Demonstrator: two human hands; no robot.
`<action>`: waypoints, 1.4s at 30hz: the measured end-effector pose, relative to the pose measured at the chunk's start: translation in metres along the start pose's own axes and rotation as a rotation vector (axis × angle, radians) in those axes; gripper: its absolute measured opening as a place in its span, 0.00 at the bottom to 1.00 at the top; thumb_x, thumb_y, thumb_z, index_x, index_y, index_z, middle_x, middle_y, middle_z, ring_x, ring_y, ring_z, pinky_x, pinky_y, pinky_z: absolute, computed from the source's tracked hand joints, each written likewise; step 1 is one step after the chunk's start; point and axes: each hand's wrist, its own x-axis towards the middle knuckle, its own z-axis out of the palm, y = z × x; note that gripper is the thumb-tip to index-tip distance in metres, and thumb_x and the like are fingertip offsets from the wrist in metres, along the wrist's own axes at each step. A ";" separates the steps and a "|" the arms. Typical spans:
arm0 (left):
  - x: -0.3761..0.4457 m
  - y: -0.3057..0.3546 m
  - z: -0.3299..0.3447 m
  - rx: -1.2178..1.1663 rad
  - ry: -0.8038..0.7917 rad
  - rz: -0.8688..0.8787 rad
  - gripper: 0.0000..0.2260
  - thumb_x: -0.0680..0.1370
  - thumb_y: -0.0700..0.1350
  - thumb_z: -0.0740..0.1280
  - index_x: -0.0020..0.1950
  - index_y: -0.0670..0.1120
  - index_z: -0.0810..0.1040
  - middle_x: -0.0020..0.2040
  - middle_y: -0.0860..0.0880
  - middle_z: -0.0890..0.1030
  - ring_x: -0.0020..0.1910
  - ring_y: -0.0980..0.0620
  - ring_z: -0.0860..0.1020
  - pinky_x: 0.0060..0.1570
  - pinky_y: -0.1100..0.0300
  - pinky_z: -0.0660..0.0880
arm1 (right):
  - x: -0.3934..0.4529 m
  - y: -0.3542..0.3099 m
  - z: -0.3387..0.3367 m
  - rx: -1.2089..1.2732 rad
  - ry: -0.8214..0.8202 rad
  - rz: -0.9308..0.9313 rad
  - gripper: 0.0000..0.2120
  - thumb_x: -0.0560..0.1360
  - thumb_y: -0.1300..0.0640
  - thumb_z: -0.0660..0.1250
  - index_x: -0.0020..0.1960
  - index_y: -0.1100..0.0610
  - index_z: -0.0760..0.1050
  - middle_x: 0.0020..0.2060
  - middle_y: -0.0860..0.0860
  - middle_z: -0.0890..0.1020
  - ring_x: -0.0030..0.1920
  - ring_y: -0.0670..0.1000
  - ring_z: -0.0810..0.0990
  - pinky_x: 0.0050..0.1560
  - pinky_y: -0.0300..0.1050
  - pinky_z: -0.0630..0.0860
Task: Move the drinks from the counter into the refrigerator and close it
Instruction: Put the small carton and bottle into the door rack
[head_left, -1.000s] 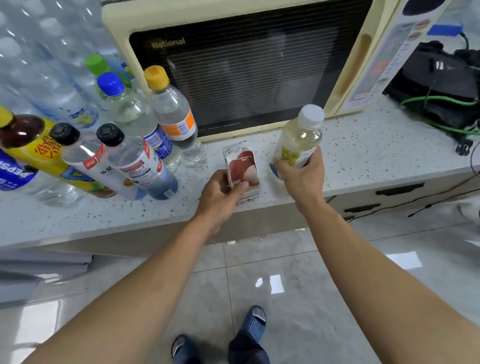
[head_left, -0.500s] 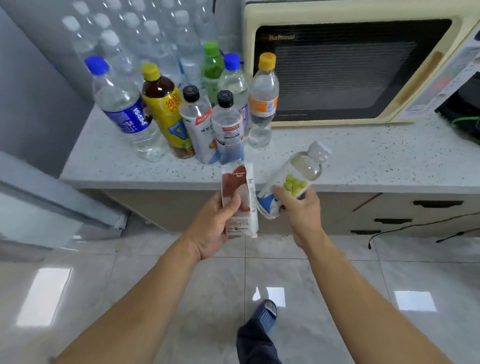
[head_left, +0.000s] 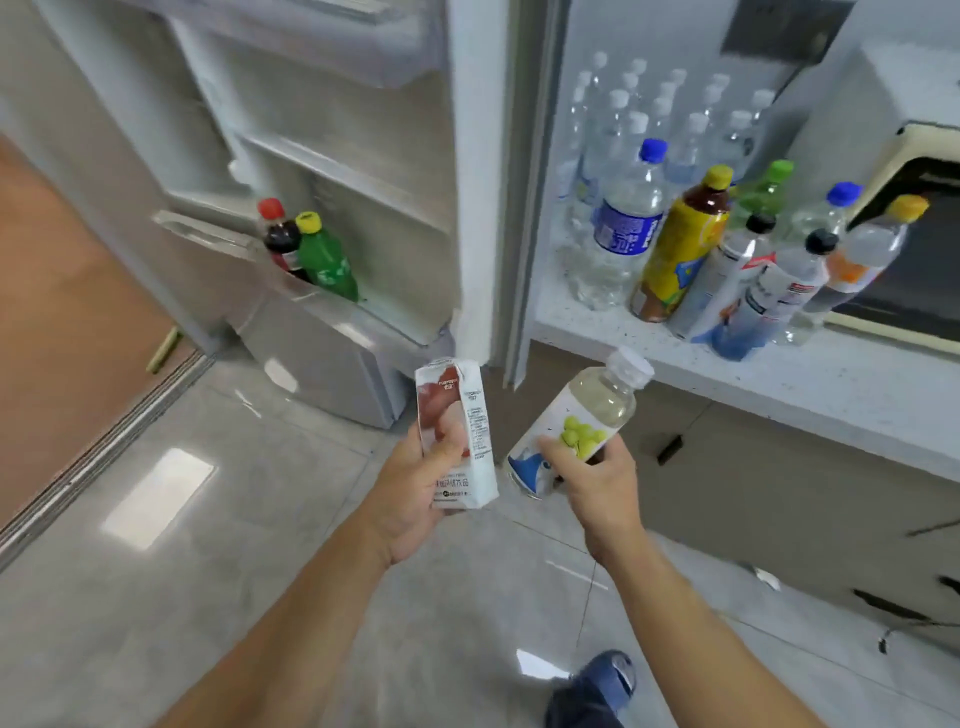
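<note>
A white drink carton (head_left: 457, 431) with a red picture stood nearly upright in the air beside a tilted clear bottle (head_left: 576, 423), white-capped with a grape label. The refrigerator (head_left: 470, 171) stood open; more bottles (head_left: 680, 244) crowded the surface (head_left: 810, 379).

Bare, sleeveless forearms; dark trouser leg (head_left: 576, 709); blue slipper (head_left: 610, 673)

carton (head_left: 457, 431): print too blurred to read | blue-label bottle (head_left: 626, 228): text unreadable
</note>
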 end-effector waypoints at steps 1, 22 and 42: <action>-0.011 0.006 -0.019 -0.012 0.045 0.015 0.31 0.67 0.59 0.75 0.68 0.53 0.75 0.58 0.50 0.84 0.51 0.51 0.82 0.47 0.47 0.80 | -0.009 0.000 0.020 -0.018 -0.028 -0.014 0.16 0.66 0.55 0.79 0.51 0.54 0.79 0.43 0.49 0.86 0.42 0.46 0.85 0.40 0.38 0.78; 0.047 0.150 -0.163 0.165 0.430 0.418 0.28 0.62 0.56 0.77 0.60 0.59 0.74 0.53 0.58 0.85 0.53 0.58 0.83 0.44 0.63 0.80 | 0.032 -0.082 0.235 -0.121 -0.076 -0.547 0.31 0.66 0.56 0.81 0.61 0.38 0.70 0.54 0.37 0.81 0.56 0.41 0.79 0.56 0.33 0.75; 0.160 0.182 -0.165 0.984 0.311 0.464 0.34 0.66 0.48 0.80 0.66 0.54 0.66 0.52 0.59 0.76 0.56 0.50 0.79 0.48 0.61 0.69 | 0.105 -0.081 0.260 -0.491 0.004 -0.163 0.29 0.65 0.58 0.79 0.61 0.52 0.69 0.46 0.45 0.81 0.46 0.47 0.80 0.48 0.37 0.76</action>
